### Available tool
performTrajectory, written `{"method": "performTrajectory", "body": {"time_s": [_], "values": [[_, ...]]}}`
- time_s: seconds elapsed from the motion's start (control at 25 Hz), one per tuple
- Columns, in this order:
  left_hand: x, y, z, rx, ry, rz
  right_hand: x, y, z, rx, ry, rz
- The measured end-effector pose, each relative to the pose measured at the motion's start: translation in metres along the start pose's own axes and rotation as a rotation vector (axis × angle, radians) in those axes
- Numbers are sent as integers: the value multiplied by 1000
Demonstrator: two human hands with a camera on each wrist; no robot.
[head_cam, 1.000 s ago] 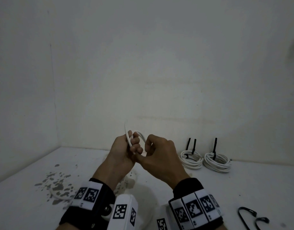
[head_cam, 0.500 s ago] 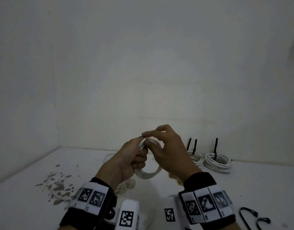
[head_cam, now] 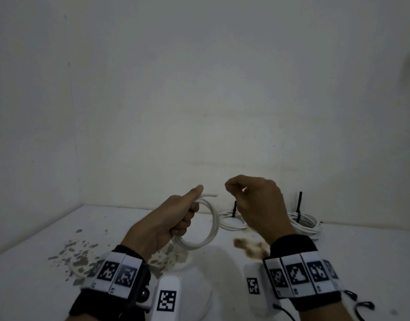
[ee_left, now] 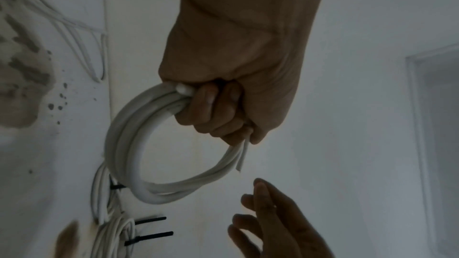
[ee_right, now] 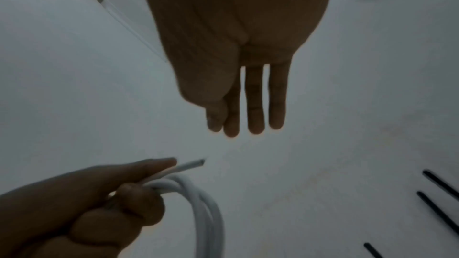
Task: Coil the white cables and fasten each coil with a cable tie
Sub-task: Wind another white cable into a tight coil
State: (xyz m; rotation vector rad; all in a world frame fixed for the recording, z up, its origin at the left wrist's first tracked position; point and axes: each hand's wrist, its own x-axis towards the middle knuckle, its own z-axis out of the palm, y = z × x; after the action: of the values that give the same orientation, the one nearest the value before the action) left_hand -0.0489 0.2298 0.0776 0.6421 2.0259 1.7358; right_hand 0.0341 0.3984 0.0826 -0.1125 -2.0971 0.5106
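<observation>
A white cable coil [head_cam: 212, 230] of a few loops hangs from my left hand [head_cam: 190, 212], which grips its top in a fist above the table. The cable's cut end [head_cam: 211, 195] sticks out past the thumb. In the left wrist view the fingers [ee_left: 211, 109] curl round the bundled loops [ee_left: 124, 154]. My right hand [head_cam: 234, 188] hovers just right of the coil, fingers relaxed and holding nothing; its fingers [ee_right: 253, 117] point straight in the right wrist view, clear of the cable end [ee_right: 191, 164].
Two tied coils [head_cam: 231, 222] [head_cam: 305, 224] lie at the back right by the wall, black tie tails [head_cam: 299, 202] standing up. Loose black cable ties [head_cam: 363, 306] lie at the front right. Another loose white cable [head_cam: 74, 269] rests on the stained table [head_cam: 49, 251] at left.
My right hand has let go of the coil and moved off to the right. The coil now hangs from the left hand alone, which has moved slightly left.
</observation>
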Motion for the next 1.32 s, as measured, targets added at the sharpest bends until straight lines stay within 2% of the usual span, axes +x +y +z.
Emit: {"method": "performTrajectory", "body": {"time_s": [0.08,0.16,0.24,0.32,0.52,0.68,0.76,0.84,0.92,1.04,1.12,1.2,1.32], "values": [[0,1,-2,-16,-12,9,-1,1,-3,175,-139,-17],[-1,3,0,0,-45,16,-5,-6,0,226,-259,-75],[-4,3,1,-17,-96,5,-7,-9,5,134,-294,-117],[-7,2,-3,-40,-133,-20,-7,-9,6,92,-333,-92],[-9,3,-3,18,-187,-54,-9,-18,9,178,-410,-84],[-9,3,-1,2,-153,-77,-10,-16,3,209,-598,-67],[-8,3,1,24,-95,-78,-12,-13,5,193,-575,-72],[-5,1,4,96,-27,-34,-12,-13,7,258,-548,27],[-1,-1,5,134,32,33,-10,-14,6,465,-607,226],[2,-3,7,66,26,83,-9,-13,6,760,-665,453],[1,-3,8,25,5,106,-10,-13,7,851,-651,486],[0,-2,6,23,-38,145,-11,-12,7,838,-631,446],[-1,-5,0,71,-137,273,-9,-10,2,861,-559,458]]}}
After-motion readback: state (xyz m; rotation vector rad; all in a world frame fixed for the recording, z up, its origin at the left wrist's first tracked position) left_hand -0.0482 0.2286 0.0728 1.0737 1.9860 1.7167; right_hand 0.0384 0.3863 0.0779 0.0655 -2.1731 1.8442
